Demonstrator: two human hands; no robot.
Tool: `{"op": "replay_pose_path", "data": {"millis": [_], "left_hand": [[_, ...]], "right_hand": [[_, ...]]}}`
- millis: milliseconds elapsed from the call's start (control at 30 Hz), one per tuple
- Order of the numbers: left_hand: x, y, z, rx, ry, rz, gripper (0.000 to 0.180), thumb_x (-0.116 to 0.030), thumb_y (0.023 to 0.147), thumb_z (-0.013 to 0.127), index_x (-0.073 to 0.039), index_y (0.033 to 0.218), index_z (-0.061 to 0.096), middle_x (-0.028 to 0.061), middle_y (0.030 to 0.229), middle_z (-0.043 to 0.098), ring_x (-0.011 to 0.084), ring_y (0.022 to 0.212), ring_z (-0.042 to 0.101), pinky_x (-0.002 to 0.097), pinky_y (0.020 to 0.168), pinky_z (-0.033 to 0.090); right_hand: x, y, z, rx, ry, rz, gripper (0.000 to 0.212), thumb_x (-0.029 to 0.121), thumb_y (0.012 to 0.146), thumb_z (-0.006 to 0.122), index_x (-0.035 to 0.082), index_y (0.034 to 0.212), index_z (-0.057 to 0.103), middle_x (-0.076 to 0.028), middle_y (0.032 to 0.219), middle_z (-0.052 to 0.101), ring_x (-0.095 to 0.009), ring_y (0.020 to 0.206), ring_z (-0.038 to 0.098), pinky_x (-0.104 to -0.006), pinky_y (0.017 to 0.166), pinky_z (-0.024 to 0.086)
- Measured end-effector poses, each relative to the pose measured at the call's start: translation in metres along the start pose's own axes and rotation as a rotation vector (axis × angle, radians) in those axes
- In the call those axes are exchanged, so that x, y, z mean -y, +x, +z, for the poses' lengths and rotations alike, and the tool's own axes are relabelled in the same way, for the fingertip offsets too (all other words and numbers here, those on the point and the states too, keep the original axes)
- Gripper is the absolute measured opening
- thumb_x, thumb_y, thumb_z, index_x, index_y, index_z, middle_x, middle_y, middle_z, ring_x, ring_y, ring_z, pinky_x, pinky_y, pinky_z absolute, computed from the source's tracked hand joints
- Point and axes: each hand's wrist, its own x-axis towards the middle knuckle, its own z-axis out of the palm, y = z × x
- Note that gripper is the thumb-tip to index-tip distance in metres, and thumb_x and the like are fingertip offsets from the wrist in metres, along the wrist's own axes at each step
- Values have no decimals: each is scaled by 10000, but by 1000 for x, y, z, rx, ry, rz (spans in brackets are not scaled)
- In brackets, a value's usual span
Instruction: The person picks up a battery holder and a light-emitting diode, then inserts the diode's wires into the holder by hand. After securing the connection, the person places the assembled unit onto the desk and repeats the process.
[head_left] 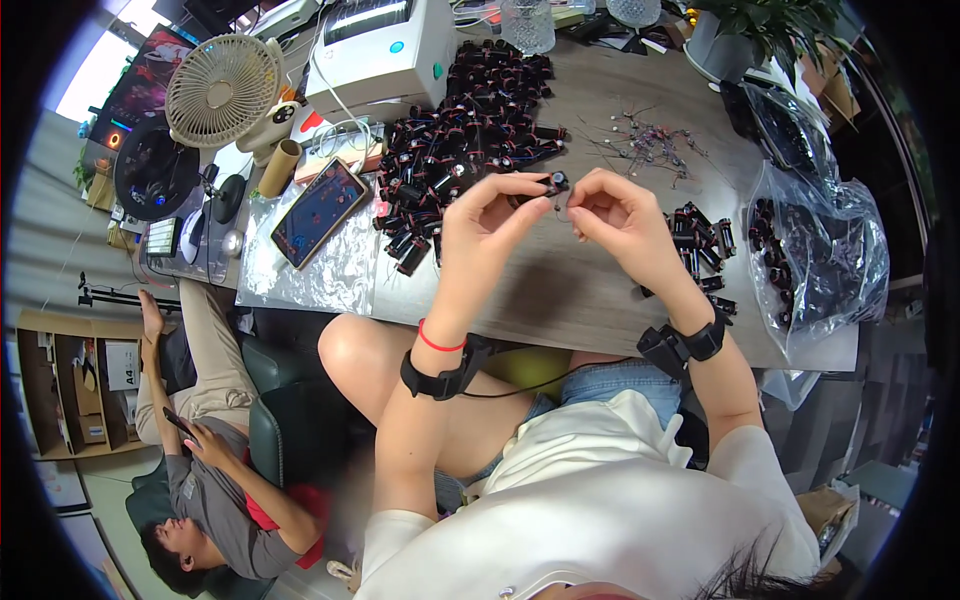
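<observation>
Above the middle of the desk, my left hand [487,220] pinches a small black cylinder [555,183] between thumb and fingers. Close to its right, the fingers of my right hand [622,212] are drawn together; anything between them is too small to make out. A large heap of similar black cylinders [470,120], some with thin red wires, spreads beyond and left of my left hand. Beyond my right hand lies a loose scatter of small wired parts [655,145]. More black cylinders [705,235] lie beside my right forearm.
A clear plastic bag [820,250] with black cylinders rests at the right. On the left are a phone [320,212], a cardboard tube [280,168], a fan [225,92] and a white printer [380,55]. A potted plant [720,50] stands far right. Another person [225,440] sits left, holding a phone.
</observation>
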Motion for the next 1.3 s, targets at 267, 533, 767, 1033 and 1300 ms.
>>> {"op": "replay_pose_path", "data": {"millis": [267,533,767,1033,1300], "left_hand": [[2,-1,7,7,263,243,111,3,795,705,10,905,703,96,1034,699,116,809,626,232,695,491],[2,-4,10,-137,176,149,142,6,786,716,5,927,709,92,1047,695,66,719,556,203,626,449],[6,-5,13,-142,-12,8,146,19,777,718,5,922,703,95,1042,699,71,700,553,200,613,443],[1,-4,15,-154,320,304,116,21,772,713,2,885,700,102,1005,709,135,764,643,235,633,492],[-15,-1,3,-10,400,269,148,30,774,716,-12,916,711,90,1024,705,131,850,645,230,723,500]], "right_hand": [[-9,0,4,7,121,65,122,-23,873,616,4,960,535,-36,943,568,-96,811,595,-237,690,501],[-16,-3,18,-109,3,-137,126,-46,854,621,-9,959,561,-45,961,587,-123,842,610,-251,736,516],[-10,-4,18,-212,-469,-429,113,-65,810,637,-9,906,618,-69,923,615,-145,830,610,-259,703,507],[-6,-5,14,-272,-654,-548,140,-82,783,640,-9,902,634,-79,895,617,-159,819,607,-269,687,494],[-1,0,-1,-284,-261,-407,154,-123,814,583,-36,934,625,-82,955,582,-144,832,587,-254,744,491]]}}
